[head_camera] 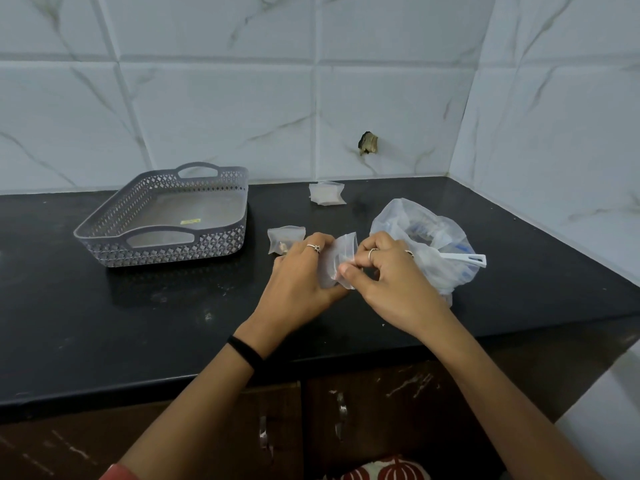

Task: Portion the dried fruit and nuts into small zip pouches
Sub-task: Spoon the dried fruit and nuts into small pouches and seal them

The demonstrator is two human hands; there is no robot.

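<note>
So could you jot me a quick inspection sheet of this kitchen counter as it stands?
Surface: black countertop, some pale smudges.
Job's things: small zip pouch held in both hands; filled pouch beside it; stack of pouches by the wall; big plastic bag with white scoop.
Clutter: grey basket tray.
Hands: left hand holds the pouch; right hand pinches its top.
Cables: nothing seen.
Surroundings: marbled wall tiles, one hole; dark cabinets below.

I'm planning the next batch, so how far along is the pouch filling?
Early on. One filled pouch lies beside the empty grey basket. The left hand and right hand pinch a clear zip pouch. A stack of unused pouches waits behind; the scoop rests in the plastic bag.
</note>
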